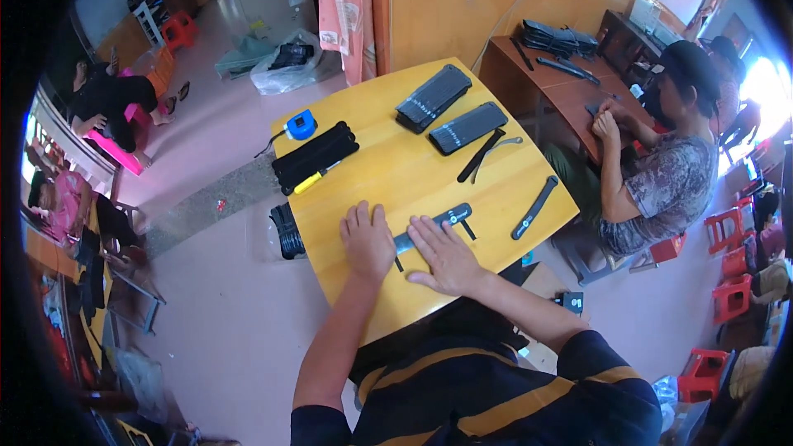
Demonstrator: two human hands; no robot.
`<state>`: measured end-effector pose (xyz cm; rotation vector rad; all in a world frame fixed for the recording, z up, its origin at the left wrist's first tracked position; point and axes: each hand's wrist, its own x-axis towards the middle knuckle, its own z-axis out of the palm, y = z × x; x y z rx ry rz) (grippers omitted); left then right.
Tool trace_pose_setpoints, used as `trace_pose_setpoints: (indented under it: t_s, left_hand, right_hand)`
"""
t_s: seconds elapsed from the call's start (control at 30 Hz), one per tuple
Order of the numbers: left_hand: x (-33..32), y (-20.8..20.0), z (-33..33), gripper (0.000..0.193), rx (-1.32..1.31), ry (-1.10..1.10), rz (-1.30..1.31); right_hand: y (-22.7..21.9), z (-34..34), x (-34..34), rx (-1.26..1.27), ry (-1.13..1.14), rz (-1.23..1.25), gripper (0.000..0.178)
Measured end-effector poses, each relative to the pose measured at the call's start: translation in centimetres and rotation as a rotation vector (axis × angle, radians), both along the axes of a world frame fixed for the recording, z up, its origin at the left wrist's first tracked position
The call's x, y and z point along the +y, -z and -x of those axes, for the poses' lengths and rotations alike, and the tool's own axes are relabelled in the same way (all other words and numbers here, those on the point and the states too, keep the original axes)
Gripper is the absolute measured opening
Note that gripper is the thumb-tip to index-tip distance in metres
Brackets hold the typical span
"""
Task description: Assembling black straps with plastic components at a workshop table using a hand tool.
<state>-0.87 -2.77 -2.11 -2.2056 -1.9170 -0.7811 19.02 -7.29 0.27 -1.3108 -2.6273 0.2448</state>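
Note:
A dark grey strap with a printed end (457,214) lies across the near part of the yellow table (388,149), a thin black piece sticking out on either side of it. My right hand (446,258) is flat on the strap, fingers stretched out and holding nothing. My left hand (368,241) lies flat with straight fingers at the strap's left end; whether its palm covers part of the strap is hidden. A similar strap (535,208) lies apart to the right. Beyond my hands are a black strip (481,157) and a thin grey strip (494,151).
Two stacks of dark straps, one farther (434,97) and one nearer (468,127), sit toward the back. Far left hold a blue tape measure (301,125), a black bundle (315,157) and a yellow-handled screwdriver (310,182). A co-worker (661,157) sits at a brown table (557,83) on the right.

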Motion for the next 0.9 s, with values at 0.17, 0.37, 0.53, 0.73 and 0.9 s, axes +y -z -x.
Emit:
trace_pose_setpoints:
  t_s: [0.17, 0.37, 0.53, 0.73, 0.9]
  left_hand:
    - [-0.3, -0.9, 0.1, 0.036, 0.002, 0.01, -0.023]
    - [-0.1, -0.5, 0.1, 0.037, 0.0, -0.006, -0.031]
    - [-0.8, -1.1, 0.6, 0.053, -0.074, 0.063, 0.051]
    - [-4.6, -2.9, -1.8, 0.073, 0.049, 0.444, 0.109]
    - [-5.5, -1.9, -2.0, 0.079, 0.066, 0.521, 0.265]
  right_hand:
    - [-0.6, -3.1, 0.7, -0.125, 0.11, 0.037, 0.103]
    - [-0.5, -6.3, 1.3, -0.141, 0.198, 0.046, 0.104]
    - [0.6, -6.6, 1.3, -0.112, 0.221, -0.006, 0.102]
    - [-0.4, -6.5, 0.5, -0.01, 0.162, -0.114, 0.093]
    - [0.3, -5.9, -0.7, -0.013, 0.082, -0.052, 0.087]
